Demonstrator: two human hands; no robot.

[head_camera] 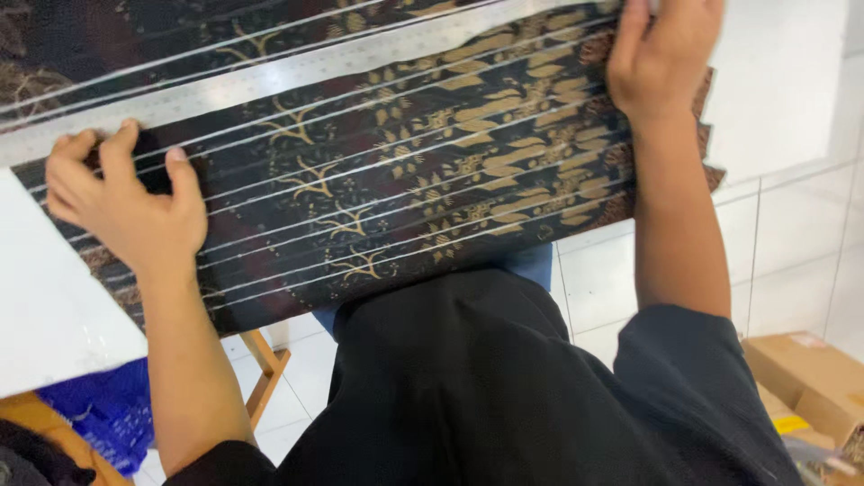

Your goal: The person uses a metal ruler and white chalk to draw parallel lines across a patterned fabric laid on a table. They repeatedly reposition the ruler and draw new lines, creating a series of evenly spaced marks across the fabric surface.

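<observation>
A dark batik cloth (432,171) with gold leaf and branch motifs lies folded in narrow pleats across a white table (54,306). My left hand (121,202) pinches the pleats together at the cloth's left end. My right hand (661,54) presses down on the pleats at the right end, fingers curled over the far side. A long silver metal ruler (297,76) lies along the cloth just beyond the pleats.
The white tabletop (774,81) also shows at the right. Below are a white tiled floor (792,252), cardboard boxes (810,378) at the lower right, a wooden stand leg (267,360) and a blue bag (99,409) at the lower left.
</observation>
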